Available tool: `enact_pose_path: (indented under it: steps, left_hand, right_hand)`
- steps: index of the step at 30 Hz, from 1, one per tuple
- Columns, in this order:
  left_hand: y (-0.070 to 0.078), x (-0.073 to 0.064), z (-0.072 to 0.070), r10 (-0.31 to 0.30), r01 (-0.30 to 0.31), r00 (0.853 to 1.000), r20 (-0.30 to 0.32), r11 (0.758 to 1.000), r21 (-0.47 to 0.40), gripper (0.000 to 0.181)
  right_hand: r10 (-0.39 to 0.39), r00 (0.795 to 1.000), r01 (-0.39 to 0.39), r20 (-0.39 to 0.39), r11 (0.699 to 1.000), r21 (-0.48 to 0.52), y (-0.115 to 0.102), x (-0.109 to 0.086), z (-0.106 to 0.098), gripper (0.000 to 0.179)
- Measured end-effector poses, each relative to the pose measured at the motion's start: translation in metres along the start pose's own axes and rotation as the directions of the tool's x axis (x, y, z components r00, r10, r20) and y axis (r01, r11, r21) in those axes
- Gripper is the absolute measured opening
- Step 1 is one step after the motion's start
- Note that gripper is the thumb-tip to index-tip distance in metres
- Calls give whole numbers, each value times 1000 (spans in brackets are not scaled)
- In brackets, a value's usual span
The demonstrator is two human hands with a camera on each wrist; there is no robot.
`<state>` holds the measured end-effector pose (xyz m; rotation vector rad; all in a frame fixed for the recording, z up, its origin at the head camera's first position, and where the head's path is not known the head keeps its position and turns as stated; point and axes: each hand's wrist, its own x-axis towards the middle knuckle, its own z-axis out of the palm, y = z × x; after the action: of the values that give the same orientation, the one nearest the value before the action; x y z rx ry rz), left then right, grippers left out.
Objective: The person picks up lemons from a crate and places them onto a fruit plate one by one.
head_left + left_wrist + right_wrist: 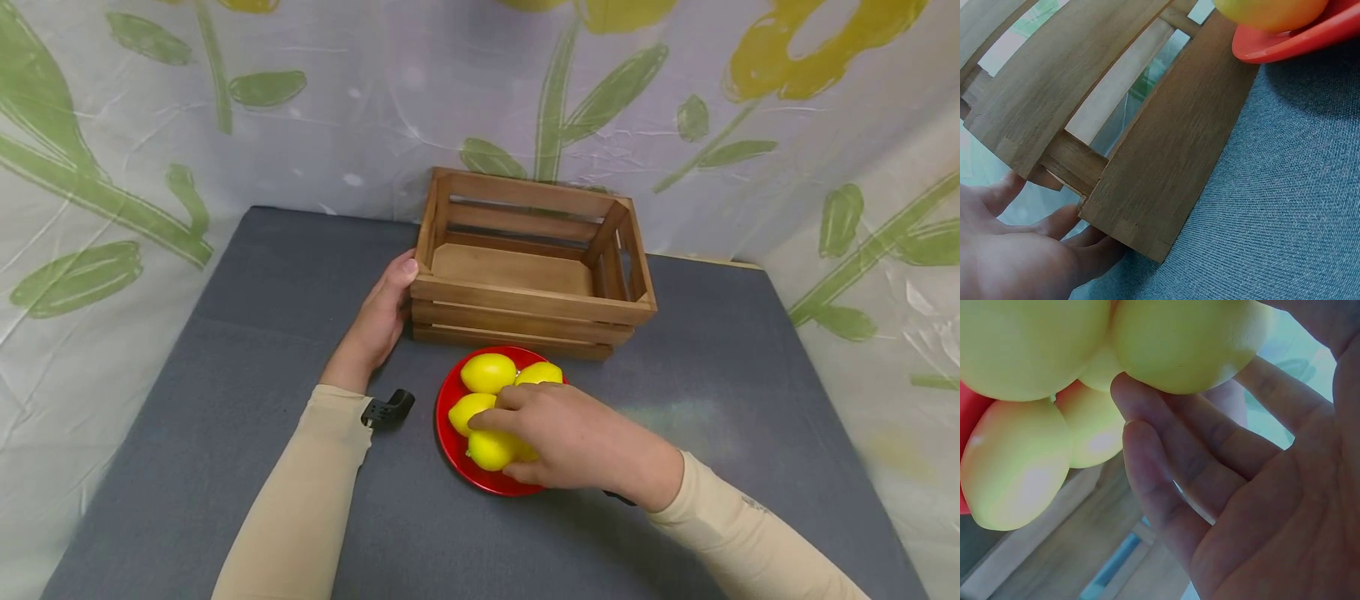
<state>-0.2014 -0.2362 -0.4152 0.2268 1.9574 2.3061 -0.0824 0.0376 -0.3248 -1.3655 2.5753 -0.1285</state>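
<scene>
A brown slatted wooden crate (525, 300) stands at the back of the table with nothing inside. My left hand (377, 321) grips its left front corner, thumb up by the top rim and fingers against the end slats, as the left wrist view also shows. In front of the crate is a red plate (447, 446) bearing several yellow lemons (488, 372). Over the plate's right side, my right hand (570, 433) holds a front lemon (490, 451) between fingers and thumb. In the right wrist view that lemon (1185, 344) lies against the curled fingertips; other lemons (1016, 465) sit beside it.
A dark grey cloth (225, 400) covers the table. Behind and at both sides hangs a pale curtain (360, 100) painted with yellow flowers and green leaves. The plate's far rim lies close to the crate's front. Black straps (387, 409) are on the wrists.
</scene>
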Motion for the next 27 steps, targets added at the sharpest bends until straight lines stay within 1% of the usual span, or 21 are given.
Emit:
enact_pose_path:
  steps: [7,14,22,27]
  left_hand:
    - [0,-1,1,-15,15,1000,-13,1000,1,85]
    - [1,-1,2,-16,16,1000,-15,1000,-11,84]
    - [1,0,3,1,-1,1000,-6,1000,-22,85]
    - [1,-1,2,-9,8,1000,-11,1000,-26,85]
  right_hand:
    - [12,1000,-12,4,1000,-5,0,-2,5,50]
    - [35,999,-35,16,999,14,1,-3,11,50]
    - [37,999,-38,14,999,23,1,-2,19,50]
    - [48,999,-48,3,999,19,0,-1,26,50]
